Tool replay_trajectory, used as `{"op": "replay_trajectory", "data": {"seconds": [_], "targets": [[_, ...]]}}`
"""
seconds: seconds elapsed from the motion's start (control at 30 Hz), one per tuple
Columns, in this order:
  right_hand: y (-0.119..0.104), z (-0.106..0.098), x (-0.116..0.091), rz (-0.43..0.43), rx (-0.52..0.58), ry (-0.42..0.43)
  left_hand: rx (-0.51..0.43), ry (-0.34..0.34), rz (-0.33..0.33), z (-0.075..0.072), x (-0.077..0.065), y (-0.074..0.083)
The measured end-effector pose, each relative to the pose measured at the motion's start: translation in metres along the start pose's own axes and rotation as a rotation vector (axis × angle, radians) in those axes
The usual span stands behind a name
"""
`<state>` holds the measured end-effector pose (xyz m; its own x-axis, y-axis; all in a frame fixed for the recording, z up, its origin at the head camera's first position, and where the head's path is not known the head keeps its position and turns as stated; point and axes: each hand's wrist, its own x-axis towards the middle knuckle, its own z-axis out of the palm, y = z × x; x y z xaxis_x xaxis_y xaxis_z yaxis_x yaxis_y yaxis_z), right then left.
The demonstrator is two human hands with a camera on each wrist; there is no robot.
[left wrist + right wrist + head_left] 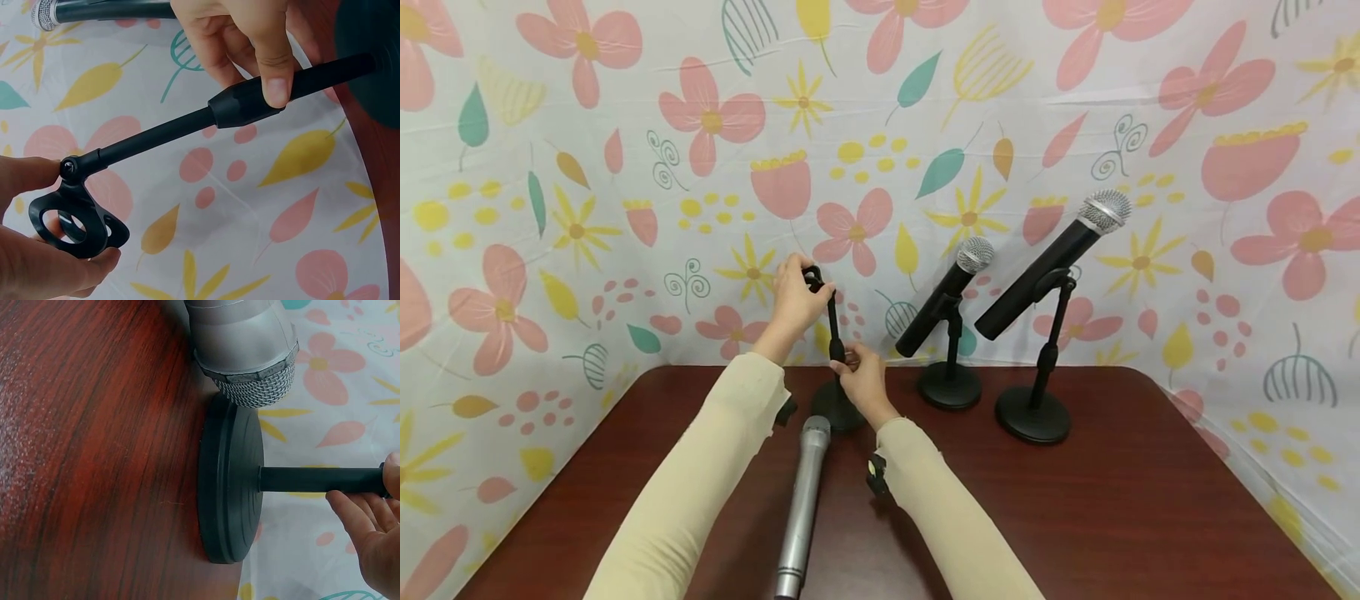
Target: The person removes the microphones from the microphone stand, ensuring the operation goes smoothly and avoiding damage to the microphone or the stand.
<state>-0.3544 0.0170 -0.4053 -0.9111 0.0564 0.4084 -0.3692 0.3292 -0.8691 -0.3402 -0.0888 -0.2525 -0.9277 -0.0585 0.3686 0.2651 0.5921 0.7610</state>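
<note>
A black desktop microphone stand [837, 407] stands upright toward the back of the table. My left hand [797, 302] holds the clip [79, 195] at its top between thumb and fingers. Lower down, my right hand [867, 382] pinches the thick collar [234, 105] on the pole, thumb on the near side in the left wrist view. No microphone sits in this clip. In front of the round base [232, 487] lies a silver microphone [802, 500], its mesh head close to the base; whether they touch I cannot tell.
To the right, two black microphones, one smaller [936, 304] and one larger [1037, 279], sit tilted in stands of the same kind. A flower-patterned cloth [865, 108] hangs right behind the dark red wooden table [1075, 517].
</note>
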Motion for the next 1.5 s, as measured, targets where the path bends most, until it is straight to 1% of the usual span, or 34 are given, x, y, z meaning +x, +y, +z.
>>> {"op": "replay_trajectory", "data": {"seconds": [0.27, 0.47, 0.57, 0.67, 0.73, 0.8, 0.93, 1.07, 1.17, 1.3, 1.5], "targets": [[0.000, 0.001, -0.001, -0.025, 0.007, 0.004, -0.006, 0.018, -0.007, 0.001, -0.002, -0.001], [-0.001, -0.001, -0.002, -0.030, 0.000, 0.003, -0.011, 0.031, 0.014, 0.004, -0.004, -0.002], [0.000, -0.002, -0.002, -0.026, 0.002, 0.001, 0.002, 0.014, 0.021, 0.009, -0.006, -0.008], [0.001, -0.003, -0.004, -0.014, -0.009, -0.005, 0.024, -0.029, -0.009, 0.016, -0.011, -0.017], [0.000, -0.003, -0.005, -0.014, -0.018, -0.011, 0.040, -0.046, -0.029, 0.019, -0.014, -0.022], [-0.001, -0.003, -0.005, -0.023, -0.022, -0.011, 0.031, -0.042, -0.033, 0.021, -0.016, -0.025], [-0.003, -0.003, -0.004, -0.046, -0.012, -0.006, 0.020, -0.017, -0.003, 0.023, -0.017, -0.030], [-0.005, -0.004, -0.005, -0.042, -0.012, -0.017, 0.060, -0.037, -0.024, 0.029, -0.021, -0.039], [-0.005, -0.003, -0.006, -0.041, -0.014, -0.030, 0.066, -0.044, -0.039, 0.032, -0.024, -0.044], [-0.005, -0.004, -0.004, -0.050, -0.007, -0.030, 0.037, -0.036, -0.028, 0.032, -0.024, -0.044], [-0.004, -0.005, -0.003, -0.041, 0.006, -0.033, 0.041, -0.052, -0.034, 0.032, -0.023, -0.044]]}}
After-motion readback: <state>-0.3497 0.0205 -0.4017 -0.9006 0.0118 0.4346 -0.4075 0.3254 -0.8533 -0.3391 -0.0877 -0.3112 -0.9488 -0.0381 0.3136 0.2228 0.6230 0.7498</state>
